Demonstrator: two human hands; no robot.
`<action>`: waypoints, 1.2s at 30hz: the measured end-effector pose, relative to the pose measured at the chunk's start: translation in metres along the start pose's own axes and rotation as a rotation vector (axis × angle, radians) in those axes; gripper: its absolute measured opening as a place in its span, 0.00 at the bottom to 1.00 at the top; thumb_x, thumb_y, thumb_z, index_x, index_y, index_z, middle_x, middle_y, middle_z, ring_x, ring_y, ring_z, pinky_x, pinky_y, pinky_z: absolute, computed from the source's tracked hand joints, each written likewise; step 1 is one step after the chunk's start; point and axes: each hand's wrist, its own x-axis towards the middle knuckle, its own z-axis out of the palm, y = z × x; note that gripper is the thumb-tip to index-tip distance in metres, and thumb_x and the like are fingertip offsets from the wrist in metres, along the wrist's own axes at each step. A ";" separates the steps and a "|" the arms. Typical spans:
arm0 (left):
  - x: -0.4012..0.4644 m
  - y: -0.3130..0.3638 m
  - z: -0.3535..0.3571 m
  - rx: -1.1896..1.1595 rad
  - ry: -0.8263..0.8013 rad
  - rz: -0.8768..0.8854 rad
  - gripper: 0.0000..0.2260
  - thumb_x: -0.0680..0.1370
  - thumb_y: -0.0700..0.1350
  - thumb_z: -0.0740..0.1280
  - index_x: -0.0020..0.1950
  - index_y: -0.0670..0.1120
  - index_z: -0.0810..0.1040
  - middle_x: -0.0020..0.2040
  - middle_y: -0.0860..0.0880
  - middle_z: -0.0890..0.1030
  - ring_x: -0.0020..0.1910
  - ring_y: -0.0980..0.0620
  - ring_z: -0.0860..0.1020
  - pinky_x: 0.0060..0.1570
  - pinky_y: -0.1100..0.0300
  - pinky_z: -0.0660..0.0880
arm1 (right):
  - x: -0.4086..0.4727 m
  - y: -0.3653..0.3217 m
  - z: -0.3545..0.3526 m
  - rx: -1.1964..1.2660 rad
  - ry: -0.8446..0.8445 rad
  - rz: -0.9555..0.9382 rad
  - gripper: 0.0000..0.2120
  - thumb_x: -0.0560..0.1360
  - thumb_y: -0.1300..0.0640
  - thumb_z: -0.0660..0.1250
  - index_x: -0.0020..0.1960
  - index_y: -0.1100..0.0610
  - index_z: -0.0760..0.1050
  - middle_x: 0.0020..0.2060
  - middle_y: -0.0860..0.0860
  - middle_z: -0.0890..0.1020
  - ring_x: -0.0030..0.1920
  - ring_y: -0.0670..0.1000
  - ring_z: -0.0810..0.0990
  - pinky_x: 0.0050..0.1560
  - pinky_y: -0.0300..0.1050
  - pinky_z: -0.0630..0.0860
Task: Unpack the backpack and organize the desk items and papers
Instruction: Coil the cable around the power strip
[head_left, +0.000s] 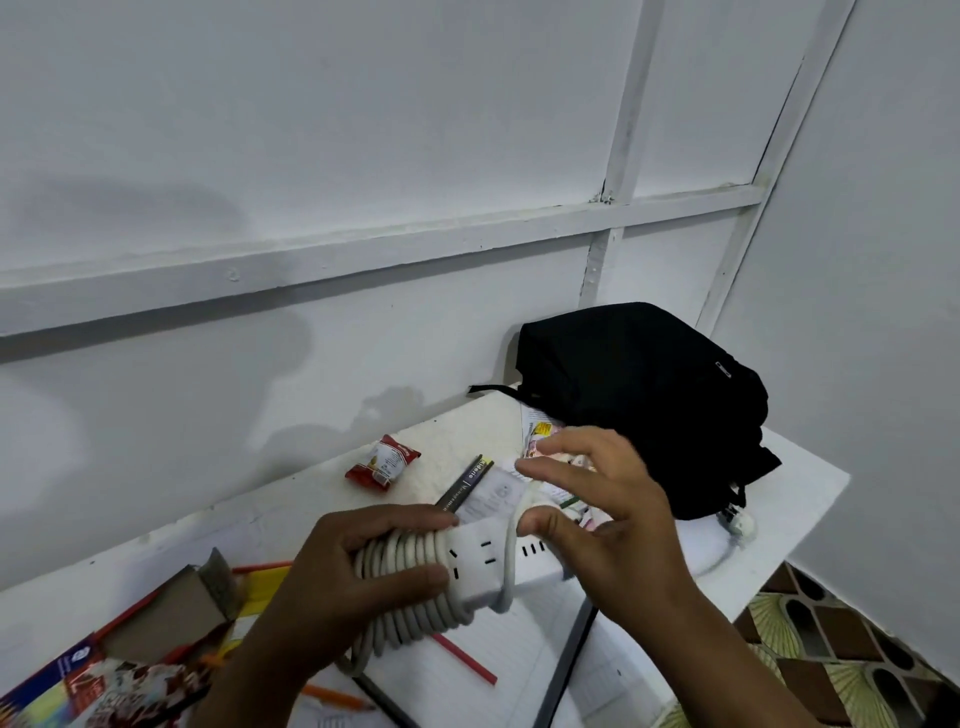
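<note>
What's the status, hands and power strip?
Left hand grips power strip over coiled cord. Right hand winding cord, fingers spread. Backpack on desk, nothing blocking.

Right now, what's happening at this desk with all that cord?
A person is handling a white power strip with its cord coiled around it. The left hand grips the coiled end, while the right hand holds a loop of cord at the other end, fingers spread. Behind them, a black backpack sits at the desk's far corner, resting on some papers. A red snack packet, pencils and an open cardboard box lie scattered on the desk.
</note>
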 end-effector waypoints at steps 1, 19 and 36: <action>-0.001 0.001 0.001 -0.010 -0.007 0.002 0.18 0.63 0.56 0.76 0.52 0.58 0.85 0.54 0.55 0.86 0.55 0.54 0.83 0.53 0.60 0.79 | -0.001 -0.002 0.002 0.133 -0.070 0.110 0.16 0.68 0.42 0.75 0.55 0.42 0.83 0.55 0.42 0.81 0.62 0.49 0.77 0.62 0.56 0.72; 0.005 -0.006 0.020 -0.121 0.326 0.035 0.18 0.64 0.57 0.74 0.53 0.59 0.84 0.54 0.55 0.85 0.55 0.53 0.82 0.48 0.64 0.80 | -0.033 -0.018 0.044 0.720 -0.247 0.681 0.16 0.79 0.46 0.62 0.44 0.59 0.76 0.25 0.51 0.68 0.25 0.50 0.64 0.27 0.39 0.61; 0.008 0.001 0.016 0.168 0.123 0.013 0.24 0.68 0.66 0.66 0.62 0.61 0.76 0.58 0.66 0.77 0.58 0.63 0.77 0.50 0.69 0.78 | -0.045 -0.008 0.052 0.296 0.000 0.573 0.10 0.73 0.49 0.73 0.35 0.52 0.81 0.26 0.51 0.75 0.30 0.47 0.74 0.34 0.43 0.73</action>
